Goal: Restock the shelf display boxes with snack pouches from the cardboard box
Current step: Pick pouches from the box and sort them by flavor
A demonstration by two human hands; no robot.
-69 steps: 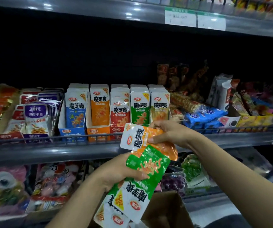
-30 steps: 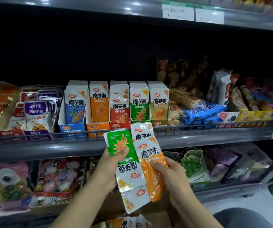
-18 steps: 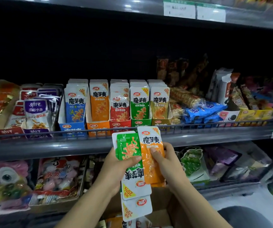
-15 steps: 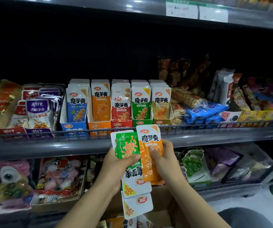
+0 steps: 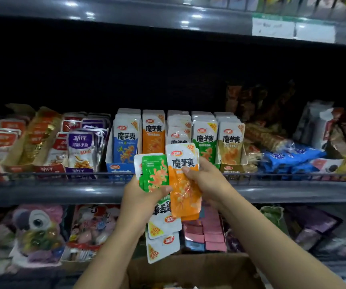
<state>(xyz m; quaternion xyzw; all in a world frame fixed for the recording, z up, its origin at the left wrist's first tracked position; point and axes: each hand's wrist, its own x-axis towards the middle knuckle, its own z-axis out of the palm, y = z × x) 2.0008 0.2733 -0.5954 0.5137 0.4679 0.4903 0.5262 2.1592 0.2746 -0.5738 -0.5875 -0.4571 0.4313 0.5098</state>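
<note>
Head view, near edge: cardboard box [image 5: 191, 270] open below our forearms. Our left hand [image 5: 141, 202] is closed round a fanned stack of green pouches [image 5: 154, 174], labels upside down, thumb across the front. Our right hand [image 5: 206, 181] pinches the orange pouches [image 5: 185, 197], upright, touching the green ones. Behind them on the shelf [image 5: 53, 191] stand five display boxes [image 5: 119, 166], all holding pouches.

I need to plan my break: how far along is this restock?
Done: the five display boxes look well filled. In hand: left hand grips green pouches, right hand orange pouches. Left: shelving those, then what remains in the cardboard box.
</note>
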